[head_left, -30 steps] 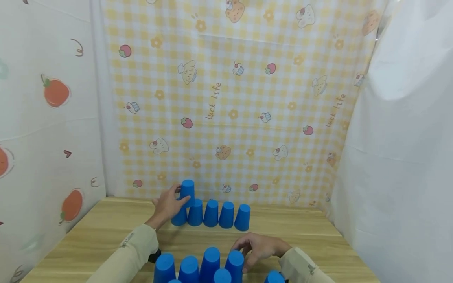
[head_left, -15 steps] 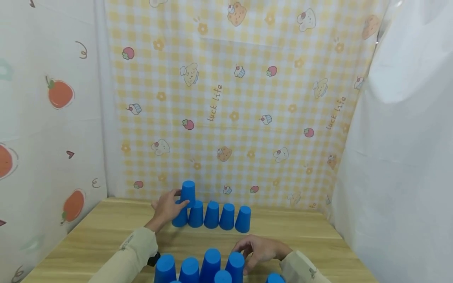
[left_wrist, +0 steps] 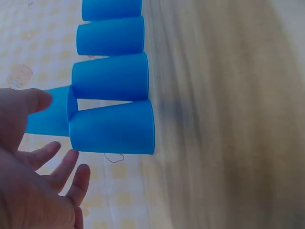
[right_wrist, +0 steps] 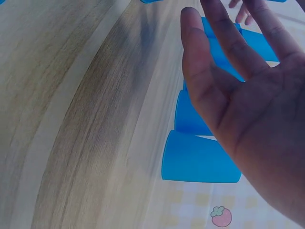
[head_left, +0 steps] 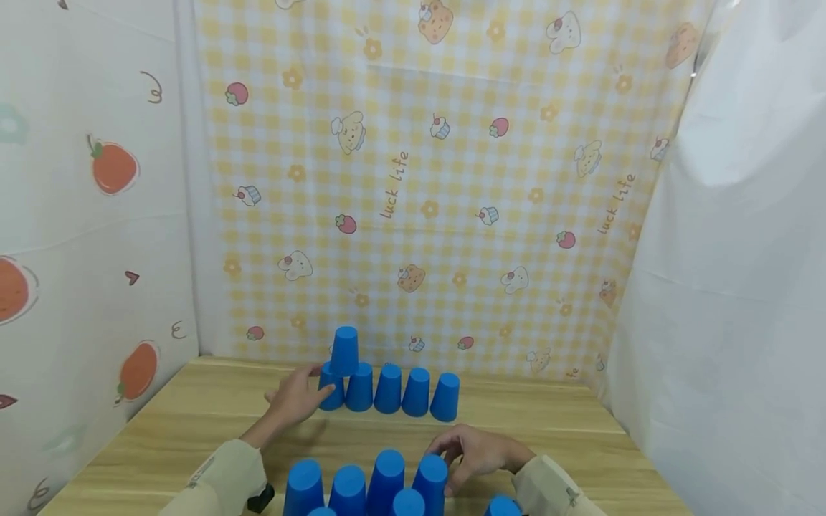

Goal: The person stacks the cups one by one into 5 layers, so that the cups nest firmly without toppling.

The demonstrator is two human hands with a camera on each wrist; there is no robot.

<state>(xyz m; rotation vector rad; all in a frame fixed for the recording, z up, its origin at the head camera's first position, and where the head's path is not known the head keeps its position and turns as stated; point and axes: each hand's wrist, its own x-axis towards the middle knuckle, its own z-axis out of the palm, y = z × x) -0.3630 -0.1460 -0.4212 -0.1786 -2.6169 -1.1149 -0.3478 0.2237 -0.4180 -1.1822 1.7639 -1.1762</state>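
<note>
Upside-down blue cups stand in a row near the back of the table. One more blue cup [head_left: 345,351] rests on top, bridging the left-end cup [head_left: 332,396] and its neighbour [head_left: 359,387]. My left hand [head_left: 293,396] is just left of these cups, thumb and fingers spread; in the left wrist view, the thumb [left_wrist: 39,100] overlaps the upper cup [left_wrist: 57,114]. Close behind a front cup [head_left: 431,476] is my right hand [head_left: 477,451], its fingers loosely bent. The right wrist view shows its palm [right_wrist: 267,109] with nothing in it.
Several more upside-down blue cups, such as a tall one [head_left: 386,476], are grouped at the near edge. Another cup [head_left: 502,506] sits apart below my right wrist. A yellow checked cloth [head_left: 426,179] hangs behind the wooden table [head_left: 548,408].
My left hand has let go of the upper cup and drawn back left and down. That cup stays on the row. My right hand has hardly moved.
</note>
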